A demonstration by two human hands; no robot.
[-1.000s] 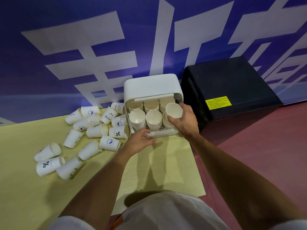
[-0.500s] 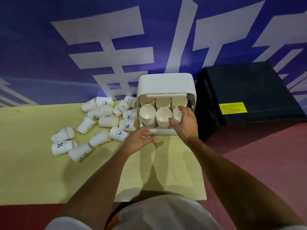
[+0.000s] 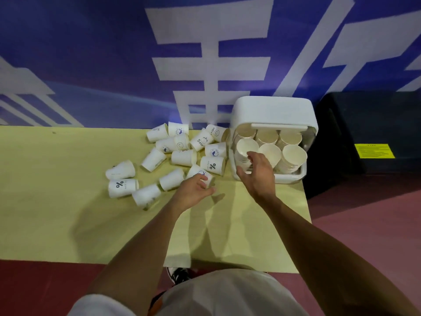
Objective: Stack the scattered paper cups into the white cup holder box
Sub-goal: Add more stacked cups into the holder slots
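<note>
Left hand is closing loosely on the nearest fallen paper cup, fingers not yet shut. That cup is lying on its side on the yellow surface, long axis roughly flat, mouth pointing near-right. Right hand, open and holding nothing, is hovering before the white cup holder box, likely steadying it; stacks inside are tilting mouth-forward for nesting.

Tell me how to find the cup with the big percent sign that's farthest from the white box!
Start at the white box on the yellow mat and follow the pile of fallen cups away to its far left end. The cup lies on its side there, nearest you. Its neighbours show no bold percent sign.
</note>
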